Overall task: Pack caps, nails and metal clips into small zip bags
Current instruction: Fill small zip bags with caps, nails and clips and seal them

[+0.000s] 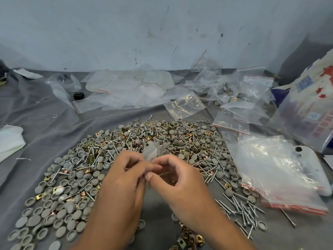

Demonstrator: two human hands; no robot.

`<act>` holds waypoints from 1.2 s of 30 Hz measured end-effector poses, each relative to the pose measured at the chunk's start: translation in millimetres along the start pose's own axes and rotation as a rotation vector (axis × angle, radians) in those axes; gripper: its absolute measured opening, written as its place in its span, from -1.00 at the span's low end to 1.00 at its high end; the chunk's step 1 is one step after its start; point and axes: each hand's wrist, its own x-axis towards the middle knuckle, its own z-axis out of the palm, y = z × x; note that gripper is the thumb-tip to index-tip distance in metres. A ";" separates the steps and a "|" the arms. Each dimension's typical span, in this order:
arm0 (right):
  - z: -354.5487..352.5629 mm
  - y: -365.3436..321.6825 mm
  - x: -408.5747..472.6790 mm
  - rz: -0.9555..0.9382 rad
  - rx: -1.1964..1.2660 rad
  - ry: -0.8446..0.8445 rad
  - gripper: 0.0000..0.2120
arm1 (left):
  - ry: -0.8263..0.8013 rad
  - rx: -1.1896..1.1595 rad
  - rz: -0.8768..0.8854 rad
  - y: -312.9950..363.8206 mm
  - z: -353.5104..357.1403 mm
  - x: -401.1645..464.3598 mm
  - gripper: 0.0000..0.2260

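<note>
A scuffed pale wall backs a surface draped in grey cloth [45,112], on which the whole job is spread. Just above the middle of the pile both hands meet on one small zip bag [151,153]: the left hand [126,170] pinches its near-left edge with curled fingers, and the right hand [178,174] pinches the near-right edge, thumb tip against the left fingers. The bag stands up and away from the hands, toward the far side; its mouth appears to be at the top, though the film is too blurred to be sure whether it is parted or sealed.

Directly beneath and all around the hands lies the mixed heap: grey caps [59,210] thickest on the near left, nails [239,208] densest on the near right, and brass-coloured metal clips [189,237] scattered throughout, with a cluster close to the right wrist. With both hands on the bag, whichever lets go reaches stock at once; the left is nearer the caps, the right nearer the nails and that clip cluster.

Farther out, a stack of empty zip bags [281,179] sits at the right, loose bags [185,105] lie at the far side, and a printed plastic sack [310,105] stands at the far right.
</note>
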 end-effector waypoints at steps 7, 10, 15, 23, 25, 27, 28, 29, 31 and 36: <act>-4.2 5.0 2.0 -0.007 -0.140 0.133 -0.94 | 0.044 0.019 -0.044 -3.1 1.3 -1.6 -0.66; -10.2 3.4 2.2 -0.009 -0.193 0.145 -0.87 | 0.173 0.090 -0.039 -7.3 -0.7 -0.6 -0.77; -30.5 2.4 5.7 0.087 -0.317 0.054 -0.81 | 0.255 0.188 -0.022 -15.5 -5.0 -3.0 -0.75; -114.0 35.8 21.2 0.452 -1.110 0.178 -0.33 | 0.152 0.171 -0.037 -12.5 -5.5 0.1 -0.74; -124.0 41.7 19.8 0.477 -1.182 0.122 -0.31 | 0.105 0.158 -0.056 -11.2 -6.0 0.6 -0.71; -132.0 46.1 21.1 0.457 -1.164 0.155 -0.39 | 0.055 0.136 -0.085 -9.3 -6.2 0.3 -0.65; -134.9 48.1 22.3 0.439 -1.148 0.180 -0.45 | 0.028 0.124 -0.094 -7.6 -6.5 0.5 -0.63; -136.4 50.1 22.7 0.422 -1.135 0.194 -0.51 | 0.000 0.115 -0.097 -5.6 -7.0 0.7 -0.61; -138.4 53.9 22.9 0.387 -1.104 0.211 -0.62 | -0.053 0.099 -0.096 -1.7 -7.6 1.0 -0.60; -145.8 60.4 26.1 0.360 -1.001 0.248 -0.84 | -0.106 0.070 -0.117 1.9 -4.9 0.9 -0.58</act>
